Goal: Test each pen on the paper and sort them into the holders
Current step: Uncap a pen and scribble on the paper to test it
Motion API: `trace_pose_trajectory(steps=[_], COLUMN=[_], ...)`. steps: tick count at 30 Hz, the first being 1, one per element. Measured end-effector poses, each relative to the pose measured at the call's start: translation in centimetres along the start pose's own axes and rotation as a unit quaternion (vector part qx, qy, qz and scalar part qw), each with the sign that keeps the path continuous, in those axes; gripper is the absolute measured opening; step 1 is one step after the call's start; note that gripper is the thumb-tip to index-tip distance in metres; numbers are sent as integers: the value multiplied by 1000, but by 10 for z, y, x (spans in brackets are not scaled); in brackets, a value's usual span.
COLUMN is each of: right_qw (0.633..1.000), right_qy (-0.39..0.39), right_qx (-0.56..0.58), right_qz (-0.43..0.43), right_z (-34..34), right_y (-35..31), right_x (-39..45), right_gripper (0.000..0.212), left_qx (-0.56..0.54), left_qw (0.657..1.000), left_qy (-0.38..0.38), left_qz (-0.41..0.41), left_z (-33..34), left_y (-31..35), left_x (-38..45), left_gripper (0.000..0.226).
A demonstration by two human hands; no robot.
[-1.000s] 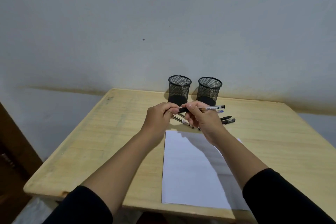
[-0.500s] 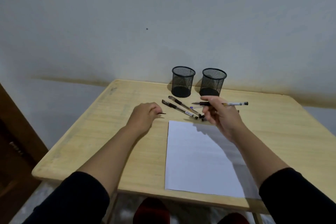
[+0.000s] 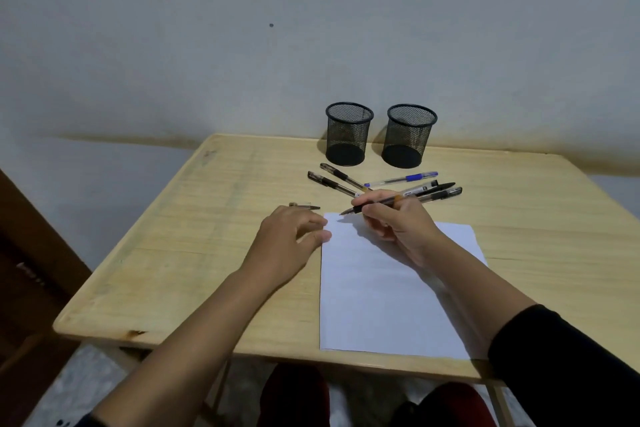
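My right hand [image 3: 398, 225] grips an uncapped pen [image 3: 370, 205], its tip just above the top left corner of the white paper [image 3: 384, 291]. My left hand [image 3: 287, 243] rests on the table with its fingertips touching the paper's left edge and holds nothing. The pen's cap [image 3: 304, 206] lies on the table just beyond my left hand. Several more pens lie behind the paper: two black ones [image 3: 332, 180] to the left, a blue one [image 3: 401, 179], and dark ones [image 3: 436, 191] partly hidden by my right hand. Two black mesh holders, left [image 3: 348, 133] and right [image 3: 408, 135], stand at the back.
The wooden table [image 3: 194, 253] stands against a pale wall. A dark wooden piece of furniture [image 3: 31, 253] is at the left. The table's front edge runs just below the paper.
Both hands pulled the cap off the pen. My left hand set the cap down and moved to the paper's edge. My right hand turned the pen and lowered its tip toward the paper.
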State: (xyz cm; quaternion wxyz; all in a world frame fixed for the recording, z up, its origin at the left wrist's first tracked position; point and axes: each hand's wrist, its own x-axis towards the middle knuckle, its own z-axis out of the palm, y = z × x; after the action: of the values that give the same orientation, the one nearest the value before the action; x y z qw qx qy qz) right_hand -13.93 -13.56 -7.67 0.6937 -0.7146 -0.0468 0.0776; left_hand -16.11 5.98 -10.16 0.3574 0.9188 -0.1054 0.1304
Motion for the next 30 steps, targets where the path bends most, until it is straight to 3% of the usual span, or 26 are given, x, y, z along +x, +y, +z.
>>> trace_pose_trajectory(steps=[10, 22, 30], right_qw=[994, 986, 975], right_qy=[-1, -42, 1], right_qx=[-99, -127, -182], right_qz=[-52, -98, -125], right_z=[24, 29, 28], right_y=[2, 5, 10], right_x=[15, 14, 16], right_gripper=[15, 16, 18], left_qx=[-11, -17, -17], left_qw=[999, 998, 998], left_qy=[-19, -24, -27], left_qz=[-31, -48, -46], left_z=[0, -3, -2], left_y=[-2, -1, -3], left_x=[0, 2, 2], left_gripper=[33, 35, 34])
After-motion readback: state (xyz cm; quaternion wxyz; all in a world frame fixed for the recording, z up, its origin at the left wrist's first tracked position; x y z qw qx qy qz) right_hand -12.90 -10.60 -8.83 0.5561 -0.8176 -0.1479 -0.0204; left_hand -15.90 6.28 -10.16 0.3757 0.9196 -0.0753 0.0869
